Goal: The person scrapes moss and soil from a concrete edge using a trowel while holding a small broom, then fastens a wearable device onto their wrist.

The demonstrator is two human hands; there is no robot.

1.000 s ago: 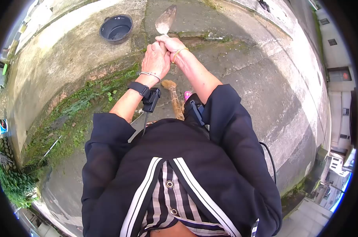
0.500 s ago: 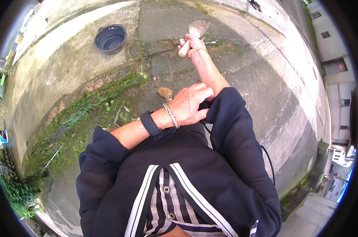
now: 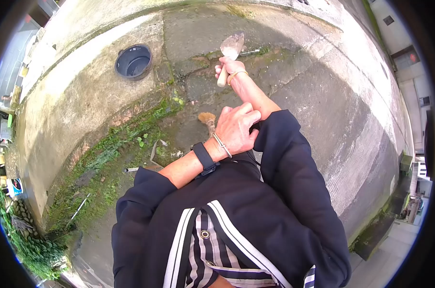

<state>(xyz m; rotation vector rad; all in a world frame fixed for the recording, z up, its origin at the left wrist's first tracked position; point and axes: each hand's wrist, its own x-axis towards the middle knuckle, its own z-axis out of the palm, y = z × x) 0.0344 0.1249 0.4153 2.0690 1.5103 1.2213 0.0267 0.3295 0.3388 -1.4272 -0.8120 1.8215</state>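
My right hand [image 3: 231, 68] reaches forward with its fingers closed around the pale handle of a trowel [image 3: 232, 44]. The trowel's broad metal blade points away from me and has pale residue on it. My left hand [image 3: 237, 128] lies across my right forearm, its bent fingers and thumb at the rolled edge of the dark right sleeve [image 3: 284, 139]. Just beyond my left wrist shows a straw-coloured brush [image 3: 207, 118], its lower part hidden behind that hand. A black bucket [image 3: 123, 62] stands on the concrete at the upper left.
A mossy, broken strip [image 3: 107, 149] crosses the concrete on the left, with a thin pale rod [image 3: 80, 206] lying there. A white tub [image 3: 15, 187] and green plants [image 3: 32, 249] are at the far left. A pale building [image 3: 409, 96] borders the right side.
My right hand and the trowel are slightly lower and further left in view, the blade turned more upright. My left hand stays at the right sleeve edge, its fingers shifted. The view has moved a little.
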